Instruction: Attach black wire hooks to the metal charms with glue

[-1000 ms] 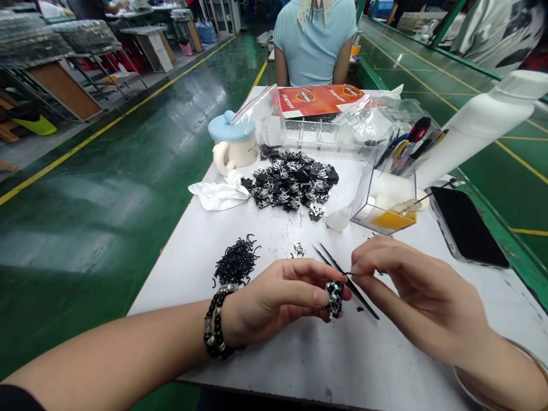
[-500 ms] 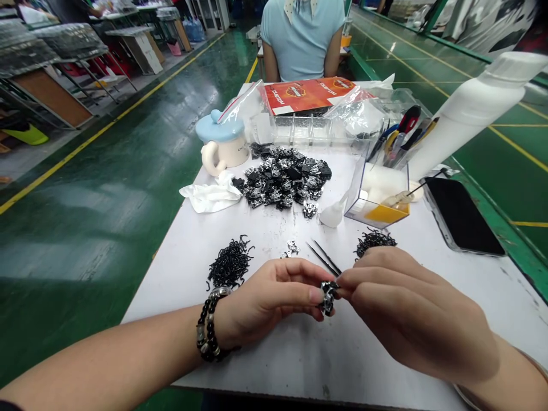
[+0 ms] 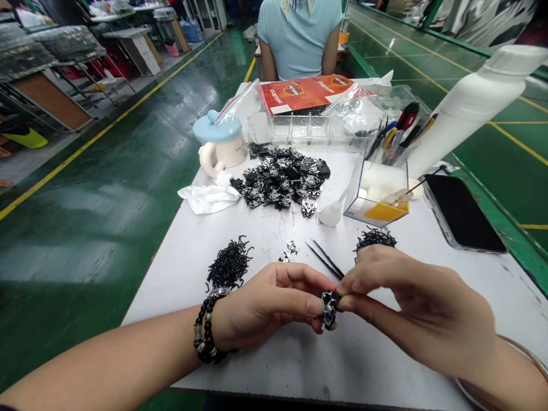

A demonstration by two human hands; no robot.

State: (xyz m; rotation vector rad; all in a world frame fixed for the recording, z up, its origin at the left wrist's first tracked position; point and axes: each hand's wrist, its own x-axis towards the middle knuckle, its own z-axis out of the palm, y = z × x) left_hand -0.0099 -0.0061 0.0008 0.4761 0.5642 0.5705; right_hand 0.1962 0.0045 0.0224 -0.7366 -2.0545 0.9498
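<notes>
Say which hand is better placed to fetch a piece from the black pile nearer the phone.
Probably the right hand: it partly covers that black pile in view, while the left hand, farther away, grips the black-and-silver part.

Lighting: bright and diffuse on the white worktable (image 3: 274, 371); lamps out of view. Soft, weak shadow on its near part, beneath the left hand (image 3: 257, 308). Pale glare streaks on the green floor (image 3: 128, 188) left of the worktable. Sharp highlights on the clear plastic bag (image 3: 357, 108) at its far end, and small glints on the heaped metal clips (image 3: 282, 177) upon it. Workbenches (image 3: 49, 100) beyond its left side: dimmer, soft in detail. Wide-angle distortion: the white bottle (image 3: 475, 108) along its right edge appears stretched and leans outward.
</notes>
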